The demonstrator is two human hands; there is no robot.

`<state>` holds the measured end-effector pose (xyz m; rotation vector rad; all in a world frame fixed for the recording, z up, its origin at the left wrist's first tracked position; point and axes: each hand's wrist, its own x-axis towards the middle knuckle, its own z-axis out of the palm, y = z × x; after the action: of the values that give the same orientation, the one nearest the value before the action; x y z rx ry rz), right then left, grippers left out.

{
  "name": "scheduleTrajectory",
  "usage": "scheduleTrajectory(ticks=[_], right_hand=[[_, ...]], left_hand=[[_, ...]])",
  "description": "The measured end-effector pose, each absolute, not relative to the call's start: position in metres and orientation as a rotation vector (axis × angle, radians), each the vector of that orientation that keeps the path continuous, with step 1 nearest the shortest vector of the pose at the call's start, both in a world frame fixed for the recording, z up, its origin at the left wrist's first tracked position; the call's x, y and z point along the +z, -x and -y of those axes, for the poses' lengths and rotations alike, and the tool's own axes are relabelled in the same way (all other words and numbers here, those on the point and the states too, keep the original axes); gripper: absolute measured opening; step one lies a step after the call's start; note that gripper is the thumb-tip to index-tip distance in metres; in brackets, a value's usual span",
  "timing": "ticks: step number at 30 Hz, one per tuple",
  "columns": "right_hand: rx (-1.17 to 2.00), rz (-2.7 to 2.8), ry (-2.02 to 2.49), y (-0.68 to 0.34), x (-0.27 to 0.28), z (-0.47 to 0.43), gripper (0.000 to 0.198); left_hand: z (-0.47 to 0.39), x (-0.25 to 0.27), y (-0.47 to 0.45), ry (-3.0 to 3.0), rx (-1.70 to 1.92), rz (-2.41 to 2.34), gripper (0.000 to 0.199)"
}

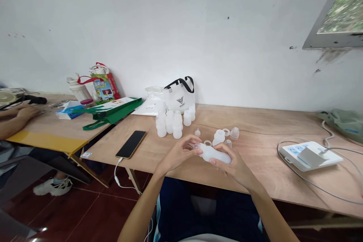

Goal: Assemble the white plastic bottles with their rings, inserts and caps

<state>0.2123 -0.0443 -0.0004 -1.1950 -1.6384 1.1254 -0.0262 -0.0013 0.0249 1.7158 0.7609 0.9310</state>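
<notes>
A frosted white baby bottle [213, 154] is held tilted on its side above the front of the table. My right hand [236, 165] is wrapped around the bottle's body. At its other end, the fingers of my left hand [180, 154] are closed on the clear top; part of it is hidden behind them. Just beyond the hands are a clear nipple [197, 132] and a white ring [208, 143]. Another frosted bottle [219, 136] stands open beside a second ring [226, 132] and a clear cap [235, 133]. Several more bottles [169, 121] are grouped behind my left hand.
A phone [131, 144] with a white cable lies at left. Behind the bottles are a white bag [179, 96] and a plastic packet [150, 106]. A white box [311, 155] with cables sits at right. On the neighbouring table, a green bag [113, 109] lies near another person's hands [25, 115].
</notes>
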Motion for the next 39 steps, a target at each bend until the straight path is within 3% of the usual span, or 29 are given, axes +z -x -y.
scheduleTrajectory(ticks=[8, 17, 20, 27, 34, 39], right_hand=[[1.133, 1.674, 1.227, -0.217, -0.001, 0.041, 0.04], [0.648, 1.68, 1.497, -0.277, 0.015, 0.038, 0.046], [0.692, 1.746, 1.595, -0.3, 0.015, 0.039, 0.051], [0.885, 1.95, 1.52, -0.297, 0.007, 0.032, 0.048], [0.882, 1.976, 1.44, -0.256, -0.007, 0.028, 0.038], [1.101, 1.937, 1.269, -0.231, -0.014, 0.027, 0.033]], left_hand=[[0.004, 0.028, 0.026, -1.784, 0.955, -0.668, 0.041], [0.003, 0.026, 0.028, -1.713, 0.903, -0.877, 0.047], [-0.001, 0.016, 0.028, -1.823, 0.79, -0.948, 0.05], [-0.012, -0.024, 0.019, -2.252, 0.522, -1.266, 0.034], [-0.019, -0.034, 0.01, -2.199, 0.454, -1.16, 0.029], [-0.021, -0.033, 0.01, -2.121, 0.579, -0.944, 0.021]])
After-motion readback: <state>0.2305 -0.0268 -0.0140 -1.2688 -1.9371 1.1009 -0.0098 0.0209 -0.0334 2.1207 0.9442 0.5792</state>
